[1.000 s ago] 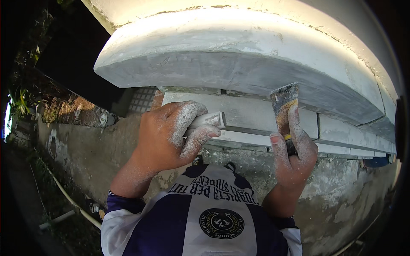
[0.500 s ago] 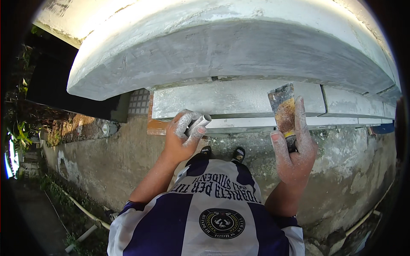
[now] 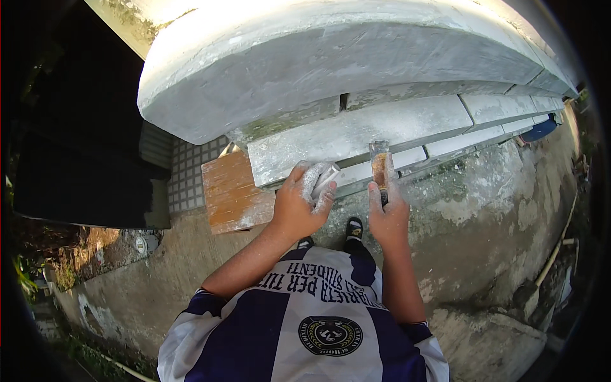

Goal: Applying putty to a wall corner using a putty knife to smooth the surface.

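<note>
My left hand (image 3: 301, 202), its fingers coated in white dust, is wrapped round a short, pale tube-like piece (image 3: 326, 178) whose exact kind I cannot make out. In my right hand (image 3: 389, 216) is a putty knife (image 3: 379, 164), its stained, worn blade pointing up and away from me. My forefinger lies along the blade's side. Both hands are in front of a whitish block ledge (image 3: 356, 130). Whether the blade touches the ledge, I cannot tell.
Above the ledge juts a thick grey plastered slab (image 3: 331, 70). A brown wooden board (image 3: 232, 194) lies left of my left hand, next to a tiled patch (image 3: 191, 169). My feet stand on stained concrete ground (image 3: 471, 210). A blue object (image 3: 540, 130) is at the far right.
My right hand has moved left with the putty knife, closer to my left hand. My left hand has shifted right, still holding the pale piece. The view has turned, showing more of the brown board.
</note>
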